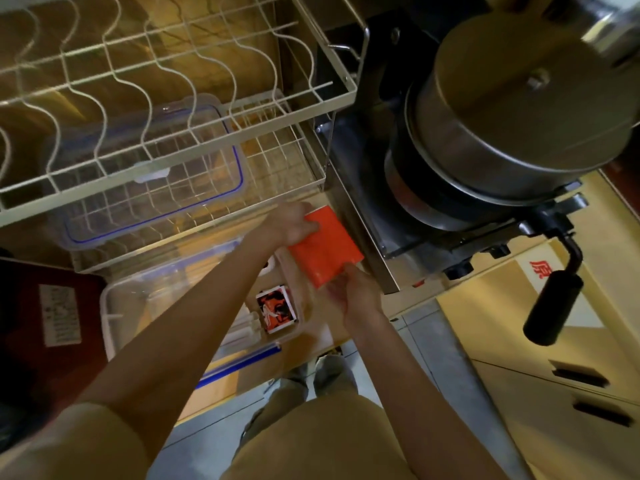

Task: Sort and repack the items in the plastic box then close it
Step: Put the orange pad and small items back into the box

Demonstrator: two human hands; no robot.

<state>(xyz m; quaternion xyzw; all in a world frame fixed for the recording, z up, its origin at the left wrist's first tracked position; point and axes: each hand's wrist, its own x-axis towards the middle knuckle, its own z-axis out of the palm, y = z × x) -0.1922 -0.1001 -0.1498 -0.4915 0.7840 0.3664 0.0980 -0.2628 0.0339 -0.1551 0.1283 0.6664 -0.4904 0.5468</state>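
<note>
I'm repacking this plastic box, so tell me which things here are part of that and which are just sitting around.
Part of the job:
plastic box
lid, lying in the wire rack
orange packet, held by left hand and right hand
printed packet in the box

Just lying about:
wire rack
steel pot
stove

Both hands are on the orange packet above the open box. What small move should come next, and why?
Probably lower the orange packet into the clear box. Left hand and right hand grip opposite ends above its right side, beside the red-and-black packet; the lid lies apart.
</note>
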